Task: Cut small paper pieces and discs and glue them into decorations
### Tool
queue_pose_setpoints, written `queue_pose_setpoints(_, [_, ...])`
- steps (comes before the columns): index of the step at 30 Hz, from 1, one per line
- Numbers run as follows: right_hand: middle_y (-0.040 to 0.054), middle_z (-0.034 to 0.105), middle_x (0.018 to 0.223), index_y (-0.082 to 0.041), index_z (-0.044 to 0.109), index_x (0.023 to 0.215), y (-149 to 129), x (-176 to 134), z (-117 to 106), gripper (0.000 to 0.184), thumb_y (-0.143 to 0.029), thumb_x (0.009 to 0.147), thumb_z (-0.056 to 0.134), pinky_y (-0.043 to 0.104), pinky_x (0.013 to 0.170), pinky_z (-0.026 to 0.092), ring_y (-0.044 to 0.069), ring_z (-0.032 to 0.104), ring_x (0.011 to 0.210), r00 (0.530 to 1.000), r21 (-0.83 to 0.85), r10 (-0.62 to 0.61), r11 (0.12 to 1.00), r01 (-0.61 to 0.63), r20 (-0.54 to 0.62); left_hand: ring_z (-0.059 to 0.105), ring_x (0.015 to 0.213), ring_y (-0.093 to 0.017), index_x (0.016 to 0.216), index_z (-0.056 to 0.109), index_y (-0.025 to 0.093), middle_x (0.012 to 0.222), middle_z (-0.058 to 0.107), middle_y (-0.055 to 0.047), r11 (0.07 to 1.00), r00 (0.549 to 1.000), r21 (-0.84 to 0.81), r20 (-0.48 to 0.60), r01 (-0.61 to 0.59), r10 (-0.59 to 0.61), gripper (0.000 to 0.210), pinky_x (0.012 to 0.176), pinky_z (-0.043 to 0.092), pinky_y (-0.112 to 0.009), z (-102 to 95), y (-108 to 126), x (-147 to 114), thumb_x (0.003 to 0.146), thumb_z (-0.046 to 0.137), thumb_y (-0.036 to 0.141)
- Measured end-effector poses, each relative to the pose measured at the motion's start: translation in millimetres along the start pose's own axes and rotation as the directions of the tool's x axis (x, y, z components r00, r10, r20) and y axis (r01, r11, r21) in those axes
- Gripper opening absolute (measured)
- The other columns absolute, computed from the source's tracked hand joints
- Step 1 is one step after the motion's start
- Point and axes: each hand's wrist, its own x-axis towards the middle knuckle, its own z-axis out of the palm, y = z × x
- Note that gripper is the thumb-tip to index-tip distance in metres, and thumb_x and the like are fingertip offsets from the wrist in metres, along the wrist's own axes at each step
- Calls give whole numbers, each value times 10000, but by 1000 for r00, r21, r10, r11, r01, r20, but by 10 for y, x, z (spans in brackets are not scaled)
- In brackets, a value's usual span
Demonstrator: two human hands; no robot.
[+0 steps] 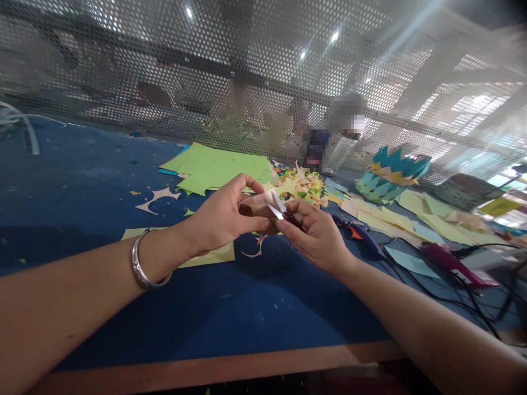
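Between its thumb and fingers my left hand (224, 216) pinches a small piece of pale peach paper (260, 204). My right hand (315, 233) grips a pair of scissors (277, 206) by the handles, which its fingers mostly hide. The blades are spread apart and point left, right at the paper's edge. Below the two hands lies a curved paper offcut (257, 249) on the blue tabletop. A yellow paper sheet (212, 257) rests partly under my left wrist.
Green sheets (230, 164) and a heap of paper pieces (302, 185) lie behind my hands. A zigzag teal paper ring (391, 174) stands to the right. Nearer are a dark blue tool (362, 236), cables and a magenta box (459, 266). Perforated metal (164, 71) borders the back.
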Motion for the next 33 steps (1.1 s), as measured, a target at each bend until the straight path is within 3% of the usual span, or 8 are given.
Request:
queue_pose_setpoints(3, [-45, 514, 659, -206, 563, 932, -10, 16, 11, 252, -429, 931, 681, 250, 464, 309, 83, 399, 509, 997, -32, 0, 999, -2, -79, 645, 640, -119, 1089, 493, 220, 677, 626, 80, 998, 993, 52, -107, -42, 47, 561, 613, 484, -223, 27, -20, -15, 687, 874, 134])
queue_pose_setpoints(5, [-51, 483, 640, -217, 544, 888, -22, 19, 13, 258, -431, 930, 681, 251, 460, 305, 85, 388, 509, 994, -40, -24, 999, 20, -106, 641, 669, -118, 1105, 542, 215, 689, 613, 78, 999, 985, 5, -171, -37, 37, 533, 642, 488, -233, 54, -25, -21, 692, 874, 150])
queue_pose_setpoints(9, [-44, 484, 663, -226, 530, 878, -54, -2, 14, 305, -483, 930, 686, 249, 460, 310, 89, 388, 525, 988, -35, -77, 997, 73, -130, 668, 791, -144, 880, 676, 169, 803, 687, 15, 991, 991, -135, -136, -25, 7, 239, 806, 528, -300, 109, -1, -29, 720, 852, 194])
queue_pose_setpoints(12, [-47, 478, 655, -222, 566, 924, -71, -28, 0, 303, -498, 934, 689, 249, 460, 310, 91, 392, 525, 988, -20, -80, 997, 78, -130, 674, 790, -145, 741, 684, 159, 780, 704, 11, 981, 990, -193, -141, -20, -7, 171, 847, 529, -306, 130, 32, -24, 722, 850, 193])
queue_pose_setpoints(16, [-60, 460, 621, -208, 616, 993, -87, -54, -47, 287, -485, 954, 677, 244, 445, 276, 82, 376, 499, 995, -2, -53, 999, 53, -81, 699, 843, -149, 769, 708, 170, 823, 734, 13, 972, 982, -235, -190, -23, -22, 134, 871, 543, -295, 108, 42, 7, 730, 836, 171])
queue_pose_setpoints(19, [-75, 438, 600, -198, 613, 1002, -129, -63, -81, 293, -482, 963, 670, 242, 430, 236, 66, 339, 468, 1000, 26, -18, 999, 18, -23, 689, 800, -148, 755, 683, 182, 804, 731, 13, 974, 976, -228, -214, -14, -36, 144, 776, 554, -280, 65, 24, 31, 742, 827, 192])
queue_pose_setpoints(26, [-91, 401, 593, -185, 560, 907, -233, -56, -100, 322, -490, 986, 624, 219, 393, 220, 44, 317, 432, 983, 124, 99, 985, -119, 153, 684, 791, -158, 762, 595, 191, 807, 700, 25, 974, 971, -225, -238, -21, -34, 247, 710, 585, -295, -5, -5, 50, 733, 839, 211])
queue_pose_setpoints(33, [-98, 332, 595, -162, 604, 975, -215, -62, -113, 318, -478, 1005, 598, 196, 388, 204, 44, 267, 448, 977, 208, 119, 966, -155, 174, 703, 830, -174, 792, 585, 193, 854, 705, 3, 973, 966, -218, -258, -74, 15, 253, 641, 580, -267, -1, -13, 48, 752, 832, 229])
